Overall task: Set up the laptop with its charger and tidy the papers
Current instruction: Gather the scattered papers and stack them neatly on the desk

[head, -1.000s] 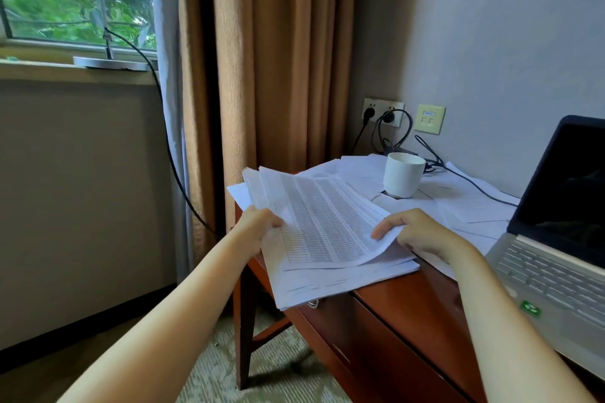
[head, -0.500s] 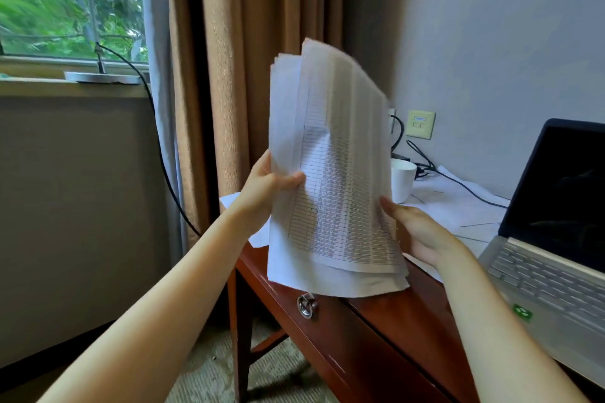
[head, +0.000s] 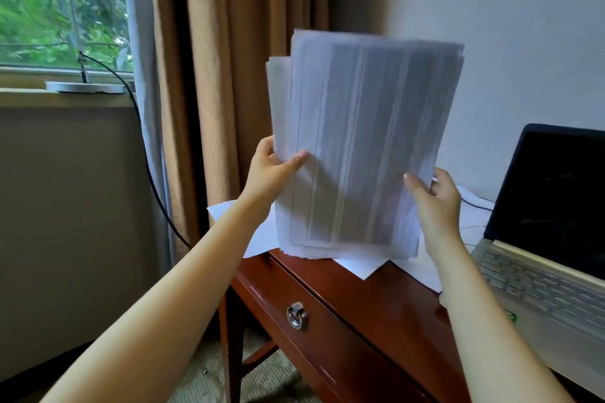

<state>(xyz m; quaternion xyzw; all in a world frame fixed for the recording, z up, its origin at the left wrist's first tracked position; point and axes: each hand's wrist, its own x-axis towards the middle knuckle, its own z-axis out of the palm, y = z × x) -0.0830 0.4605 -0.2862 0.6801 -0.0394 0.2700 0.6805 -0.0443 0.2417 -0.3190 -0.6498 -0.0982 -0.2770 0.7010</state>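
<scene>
White, grey-columned papers (head: 360,147); reddish-brown desk (head: 376,304)

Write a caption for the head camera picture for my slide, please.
Left hand and right hand hold a paper stack upright over the desk, beside an open laptop.

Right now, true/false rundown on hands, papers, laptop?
1. The left hand and the right hand both grip the paper stack, held upright. True.
2. The laptop is closed. False: its lid is open and the screen is dark.
3. Loose sheets lie on the desk below the stack. True.
4. The left hand rests on the laptop keyboard. False: it grips the stack's left edge.
</scene>
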